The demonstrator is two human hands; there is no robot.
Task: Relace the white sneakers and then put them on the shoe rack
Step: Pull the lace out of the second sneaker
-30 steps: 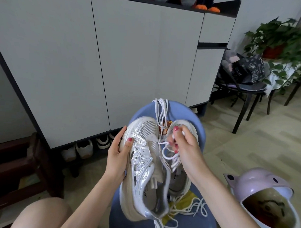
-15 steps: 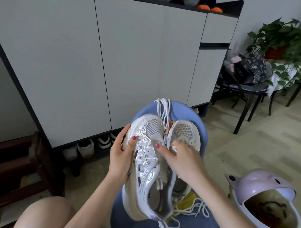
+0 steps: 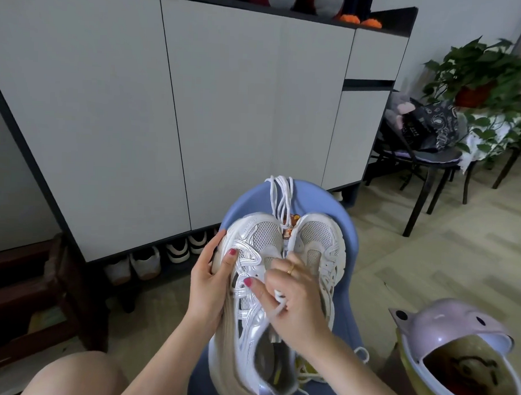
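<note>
Two white and silver mesh sneakers lie side by side on a blue chair [image 3: 349, 230]. My left hand [image 3: 209, 281] grips the left sneaker [image 3: 250, 321] by its outer side, tilting it up, thumb on the upper. My right hand [image 3: 291, 299] lies over the tongue area between the shoes and pinches a loop of white shoelace [image 3: 279, 303]. The right sneaker [image 3: 321, 243] is partly hidden by that hand. A bundle of loose white laces [image 3: 280, 195] hangs over the chair's top edge, and more lace trails under my right forearm.
A tall grey shoe cabinet [image 3: 167, 111] stands ahead with several shoes [image 3: 162, 254] in the open gap under it. A pink lidded bin [image 3: 454, 352] sits at lower right. A black chair [image 3: 426, 156] with bags and a potted plant [image 3: 479, 75] stand at right. Dark wooden furniture [image 3: 28, 292] is left.
My right hand has moved down from the right sneaker's toe to the tongue area and now pinches a lace loop. The left hand keeps its hold on the left sneaker.
</note>
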